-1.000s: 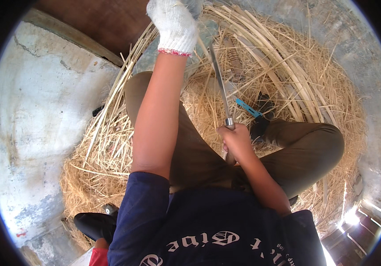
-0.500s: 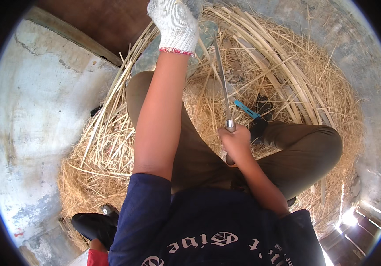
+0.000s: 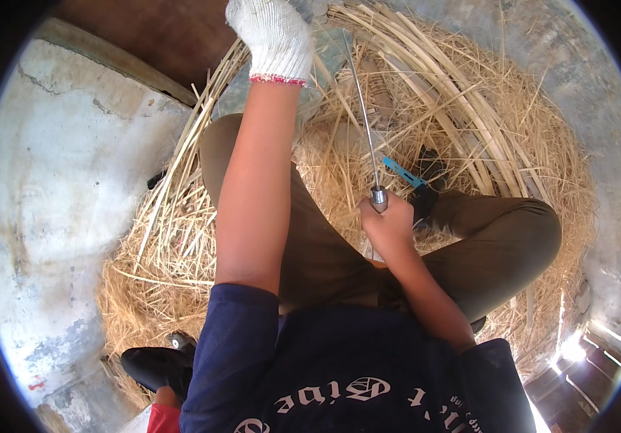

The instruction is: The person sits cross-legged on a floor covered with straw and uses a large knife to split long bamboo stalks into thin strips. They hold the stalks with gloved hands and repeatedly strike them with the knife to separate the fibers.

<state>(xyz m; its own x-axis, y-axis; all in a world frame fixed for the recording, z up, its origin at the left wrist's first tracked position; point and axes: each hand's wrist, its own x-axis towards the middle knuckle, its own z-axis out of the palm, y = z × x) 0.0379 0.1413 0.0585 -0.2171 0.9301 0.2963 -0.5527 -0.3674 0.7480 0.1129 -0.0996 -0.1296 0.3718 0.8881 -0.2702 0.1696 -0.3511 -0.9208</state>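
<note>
My right hand [image 3: 388, 225], bare, is closed round the handle of a long-bladed knife [image 3: 363, 108]. A shiny metal collar sits where handle meets blade. The thin blade points up and away over the loose straw-like strips, seen nearly edge-on. At the top edge of the view my left hand [image 3: 273, 40] wears a white knitted glove with a red-edged cuff. Its fingers are hidden or cut off by the picture edge, so what they hold or touch cannot be seen. Long split cane-like strips [image 3: 440, 79] lie in a curved bundle beyond the knife, to the right.
Fine shavings [image 3: 148, 296] cover the floor around my crossed legs. More pale strips [image 3: 180, 173] lean on the left. A blue flat piece [image 3: 402, 172] lies by my right foot. Walls [image 3: 72, 195] curve at both sides; another person's dark-clad part [image 3: 155, 368] shows lower left.
My gloved left hand has shifted slightly left and up. The knife in my right hand has turned, its blade now looking thinner and its tip slightly farther left and up.
</note>
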